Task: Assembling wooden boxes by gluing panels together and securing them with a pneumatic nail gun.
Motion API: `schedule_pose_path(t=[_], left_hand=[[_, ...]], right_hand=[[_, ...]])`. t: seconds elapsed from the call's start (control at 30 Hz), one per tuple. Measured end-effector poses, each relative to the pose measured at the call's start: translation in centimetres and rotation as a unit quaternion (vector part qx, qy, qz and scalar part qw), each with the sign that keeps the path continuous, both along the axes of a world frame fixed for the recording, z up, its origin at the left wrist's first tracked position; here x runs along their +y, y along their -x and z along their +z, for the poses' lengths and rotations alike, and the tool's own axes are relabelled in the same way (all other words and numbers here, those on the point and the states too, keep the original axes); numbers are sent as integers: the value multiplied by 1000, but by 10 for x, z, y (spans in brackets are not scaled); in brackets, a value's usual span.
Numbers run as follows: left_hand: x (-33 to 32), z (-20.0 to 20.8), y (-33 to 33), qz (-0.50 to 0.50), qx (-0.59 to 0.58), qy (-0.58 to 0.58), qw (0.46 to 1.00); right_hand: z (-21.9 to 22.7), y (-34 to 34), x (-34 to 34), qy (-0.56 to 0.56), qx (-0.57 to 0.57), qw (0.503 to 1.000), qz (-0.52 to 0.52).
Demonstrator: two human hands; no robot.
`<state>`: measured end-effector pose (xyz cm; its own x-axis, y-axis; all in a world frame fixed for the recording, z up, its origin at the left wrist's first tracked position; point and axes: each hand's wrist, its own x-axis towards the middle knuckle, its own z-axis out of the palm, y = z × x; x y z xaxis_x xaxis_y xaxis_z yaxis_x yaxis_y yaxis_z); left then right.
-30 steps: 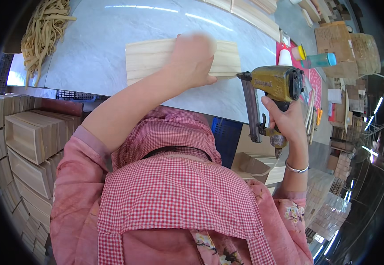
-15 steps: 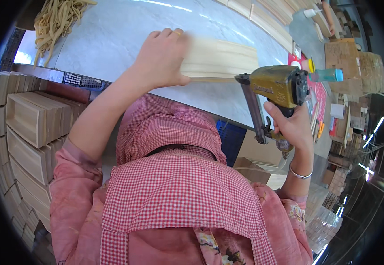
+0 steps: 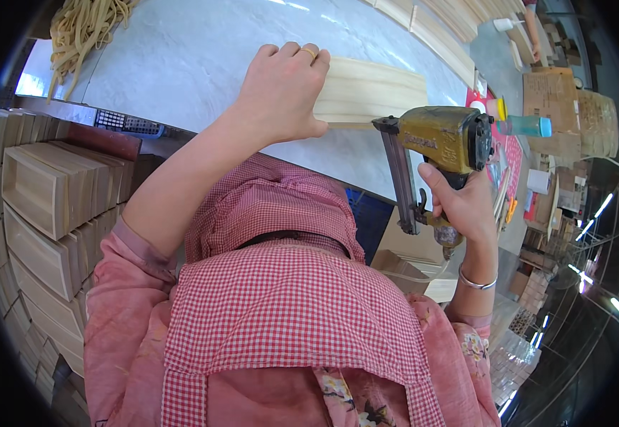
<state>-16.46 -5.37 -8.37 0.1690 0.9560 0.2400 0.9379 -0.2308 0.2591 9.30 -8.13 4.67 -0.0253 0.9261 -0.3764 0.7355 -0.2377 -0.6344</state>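
My left hand (image 3: 284,89) grips the left end of a pale wooden piece (image 3: 373,92), thumb at the near edge and fingers over the far side. The piece lies at the marbled table (image 3: 181,64); whether it is a board or a box is hard to tell from above. In my right hand (image 3: 462,203) is a yellow-and-black pneumatic staple gun (image 3: 434,139), fingers wrapped round its handle. Its nose is right at the near edge of the wood, toward the piece's right half; actual contact cannot be made out.
Stacked wooden trays (image 3: 35,188) stand at the left below the table. A heap of tan bands (image 3: 85,35) lies at the far left. Long wooden strips (image 3: 437,43) are at the far right, with a teal-capped bottle (image 3: 526,126) nearby. Another person's arm (image 3: 530,32) shows beyond.
My left hand and the wooden piece have shifted slightly right. The staple gun has moved a little left, its nose closer in along the wood's near edge.
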Motion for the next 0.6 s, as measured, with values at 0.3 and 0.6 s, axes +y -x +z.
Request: schedule_pose_path(t=[0.3,0.6], left_hand=[[-16,-17,26,-4,-73,-94,993],[-40,-64,69,-19,-259,-26,965]], right_hand=[[-8,5,-11,-22,10,999,-34],[-3,61,-23,-25,11,995,94]])
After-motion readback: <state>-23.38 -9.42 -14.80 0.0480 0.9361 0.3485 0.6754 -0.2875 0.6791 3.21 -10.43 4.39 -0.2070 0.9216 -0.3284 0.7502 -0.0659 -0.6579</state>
